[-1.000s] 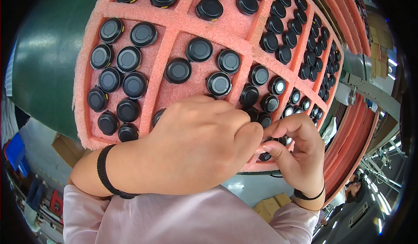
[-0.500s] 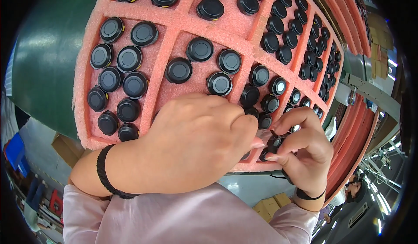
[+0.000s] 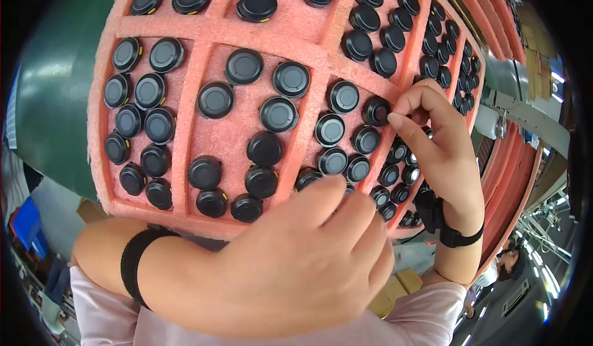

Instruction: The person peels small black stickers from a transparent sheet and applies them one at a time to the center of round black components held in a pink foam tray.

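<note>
Pink foam compartmented tray [image 3: 216, 29] in front; left hand [image 3: 309, 259] at its near edge, fingers curled, tips hidden, can't tell grip; right hand [image 3: 441, 142] has thumb and index nearly together at round black disc [image 3: 374, 111] in tray compartment, pinch unclear

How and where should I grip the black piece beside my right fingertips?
Pinch opposite rim edges, probably from above and the right: the black piece is a squat disc, other pieces lie left and nearer you, while its right edge faces your right hand.
</note>
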The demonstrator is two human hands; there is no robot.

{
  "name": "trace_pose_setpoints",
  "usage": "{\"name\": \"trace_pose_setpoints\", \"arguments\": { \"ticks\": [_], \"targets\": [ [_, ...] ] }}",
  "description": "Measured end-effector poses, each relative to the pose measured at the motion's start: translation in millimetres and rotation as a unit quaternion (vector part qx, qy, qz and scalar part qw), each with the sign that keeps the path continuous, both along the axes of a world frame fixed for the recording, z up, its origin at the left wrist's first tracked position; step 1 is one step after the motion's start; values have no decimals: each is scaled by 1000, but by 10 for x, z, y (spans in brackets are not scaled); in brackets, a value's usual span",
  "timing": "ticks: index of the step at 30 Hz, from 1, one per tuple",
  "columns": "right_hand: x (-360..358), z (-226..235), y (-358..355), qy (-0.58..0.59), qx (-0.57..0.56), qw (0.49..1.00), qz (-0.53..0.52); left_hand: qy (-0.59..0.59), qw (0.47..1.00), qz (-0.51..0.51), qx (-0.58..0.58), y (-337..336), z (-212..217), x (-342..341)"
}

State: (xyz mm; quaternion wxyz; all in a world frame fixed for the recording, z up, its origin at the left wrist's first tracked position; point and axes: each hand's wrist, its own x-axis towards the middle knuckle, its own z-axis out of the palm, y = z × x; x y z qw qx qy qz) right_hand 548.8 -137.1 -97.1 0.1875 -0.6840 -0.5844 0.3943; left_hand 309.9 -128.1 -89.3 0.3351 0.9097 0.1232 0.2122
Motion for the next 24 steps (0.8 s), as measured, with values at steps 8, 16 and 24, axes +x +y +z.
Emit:
{"name": "trace_pose_setpoints", "arguments": {
  "ticks": [8, 16, 24],
  "targets": [
    [-33, -23, 23, -7, -30, 999, -20, 50, 995, 49, 77, 87, -390, 182],
    [-56, -42, 22, 14, -21, 999, -24, 64, 994, 29, 79, 176, -470, 197],
    [-45, -56, 21, 3, -14, 1000, -14, 66, 994, 31, 78, 178, -475, 207]
  ]
}}
